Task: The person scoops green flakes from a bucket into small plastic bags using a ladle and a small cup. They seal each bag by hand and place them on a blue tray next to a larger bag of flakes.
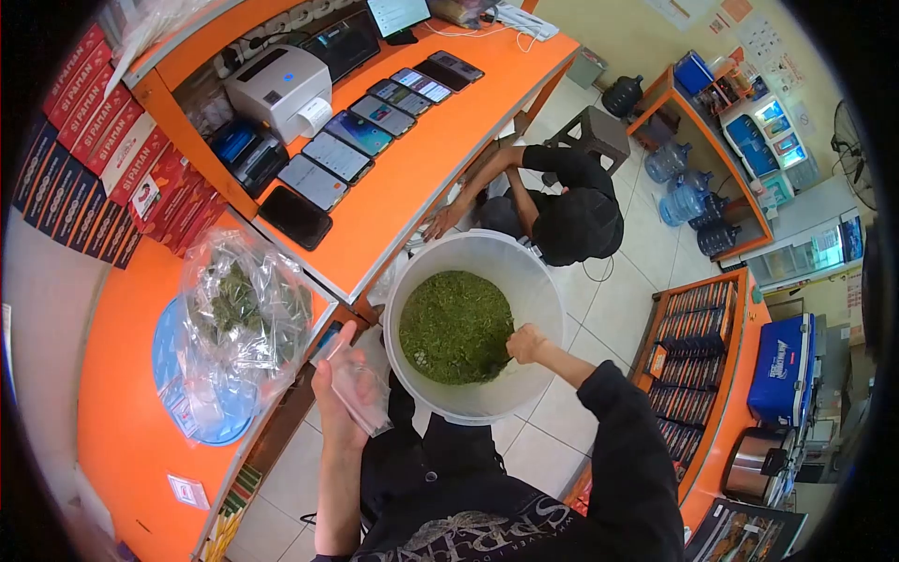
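Observation:
My left hand (339, 393) holds a small clear plastic bag (362, 395) left of a large translucent tub (426, 403). Chopped green leaves (454, 323) fill the bottom of the tub. Over the tub's right side, my right hand (526, 344) is closed, its fingers reaching down at the edge of the leaves; whatever it grips is too small to make out. On the orange table to the left, a large clear bag of green leaves (239, 304) lies on a round blue tray (169, 351).
A co-worker in black (576, 220) crouches just beyond the tub, one hand near its rim. Several phones (361, 134) and a white printer (278, 86) occupy the orange counter (421, 150). A rack of packets (688, 356) stands at right, beside a blue cooler box (781, 370).

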`<state>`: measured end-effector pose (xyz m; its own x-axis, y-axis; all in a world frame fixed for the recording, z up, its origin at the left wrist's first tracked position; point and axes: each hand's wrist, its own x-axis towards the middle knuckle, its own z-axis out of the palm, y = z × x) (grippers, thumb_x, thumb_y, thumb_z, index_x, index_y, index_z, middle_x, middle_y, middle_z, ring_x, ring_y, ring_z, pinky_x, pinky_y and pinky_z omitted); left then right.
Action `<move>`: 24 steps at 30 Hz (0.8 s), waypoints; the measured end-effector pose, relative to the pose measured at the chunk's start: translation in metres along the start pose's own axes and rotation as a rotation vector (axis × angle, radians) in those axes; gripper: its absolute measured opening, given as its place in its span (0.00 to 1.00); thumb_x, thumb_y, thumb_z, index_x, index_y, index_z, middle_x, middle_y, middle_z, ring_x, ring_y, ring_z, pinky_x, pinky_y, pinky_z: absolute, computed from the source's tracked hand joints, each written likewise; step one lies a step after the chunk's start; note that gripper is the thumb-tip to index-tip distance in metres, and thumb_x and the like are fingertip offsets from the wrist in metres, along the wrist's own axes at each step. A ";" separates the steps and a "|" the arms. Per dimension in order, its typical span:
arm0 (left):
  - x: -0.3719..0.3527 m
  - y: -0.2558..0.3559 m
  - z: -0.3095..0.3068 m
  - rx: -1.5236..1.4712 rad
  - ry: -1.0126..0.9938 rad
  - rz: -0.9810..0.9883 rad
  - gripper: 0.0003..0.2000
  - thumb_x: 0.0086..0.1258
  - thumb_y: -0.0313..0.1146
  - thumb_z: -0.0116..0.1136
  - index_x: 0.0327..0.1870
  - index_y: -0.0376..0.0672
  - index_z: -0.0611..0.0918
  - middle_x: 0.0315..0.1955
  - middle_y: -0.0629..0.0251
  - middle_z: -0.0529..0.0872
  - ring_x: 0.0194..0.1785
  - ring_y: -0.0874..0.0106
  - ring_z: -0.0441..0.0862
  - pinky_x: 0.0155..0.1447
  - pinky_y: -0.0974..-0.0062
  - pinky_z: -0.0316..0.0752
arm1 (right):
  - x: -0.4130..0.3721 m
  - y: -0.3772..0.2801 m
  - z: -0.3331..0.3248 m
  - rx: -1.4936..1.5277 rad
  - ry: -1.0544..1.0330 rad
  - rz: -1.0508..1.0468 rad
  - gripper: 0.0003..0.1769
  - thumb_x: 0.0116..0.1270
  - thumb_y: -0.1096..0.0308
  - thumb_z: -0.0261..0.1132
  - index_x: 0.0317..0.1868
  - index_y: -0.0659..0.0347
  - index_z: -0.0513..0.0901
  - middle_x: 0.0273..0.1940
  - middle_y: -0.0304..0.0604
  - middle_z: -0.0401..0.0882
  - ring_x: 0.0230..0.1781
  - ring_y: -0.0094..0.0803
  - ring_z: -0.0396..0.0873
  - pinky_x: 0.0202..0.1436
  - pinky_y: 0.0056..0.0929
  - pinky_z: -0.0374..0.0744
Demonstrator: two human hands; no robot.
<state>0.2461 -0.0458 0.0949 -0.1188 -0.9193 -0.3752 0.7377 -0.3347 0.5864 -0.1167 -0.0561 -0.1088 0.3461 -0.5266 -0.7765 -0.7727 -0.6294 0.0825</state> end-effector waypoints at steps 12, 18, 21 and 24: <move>0.006 -0.022 -0.009 0.951 -0.043 0.591 0.38 0.44 0.29 0.74 0.61 0.43 0.69 0.45 0.65 0.74 0.30 0.77 0.76 0.32 0.81 0.71 | -0.137 0.015 -0.107 0.788 0.185 -0.086 0.16 0.53 0.60 0.58 0.41 0.41 0.87 0.33 0.38 0.85 0.34 0.37 0.81 0.37 0.34 0.77; 0.004 -0.043 0.032 1.426 -0.252 0.661 0.31 0.43 0.30 0.71 0.55 0.47 0.75 0.42 0.62 0.78 0.43 0.65 0.80 0.43 0.69 0.76 | -0.238 0.005 -0.208 0.710 0.651 -0.008 0.16 0.48 0.65 0.58 0.37 0.45 0.88 0.28 0.39 0.83 0.28 0.35 0.80 0.31 0.31 0.76; 0.010 -0.043 0.044 1.448 -0.203 0.636 0.31 0.44 0.31 0.69 0.56 0.46 0.75 0.40 0.62 0.77 0.43 0.64 0.79 0.43 0.70 0.75 | -0.247 -0.008 -0.223 0.503 0.771 0.144 0.17 0.45 0.68 0.58 0.36 0.47 0.88 0.23 0.39 0.80 0.26 0.36 0.79 0.28 0.33 0.75; 0.019 -0.026 0.030 1.426 -0.053 0.734 0.33 0.43 0.29 0.70 0.56 0.44 0.74 0.38 0.61 0.76 0.41 0.65 0.79 0.41 0.71 0.74 | -0.209 -0.008 -0.199 0.382 0.656 0.310 0.15 0.47 0.68 0.59 0.36 0.46 0.88 0.26 0.42 0.82 0.29 0.38 0.81 0.32 0.35 0.78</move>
<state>0.2047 -0.0605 0.0938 -0.0796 -0.9561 0.2821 -0.5462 0.2786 0.7899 -0.0773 -0.0542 0.1772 0.2363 -0.9464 -0.2204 -0.9714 -0.2246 -0.0768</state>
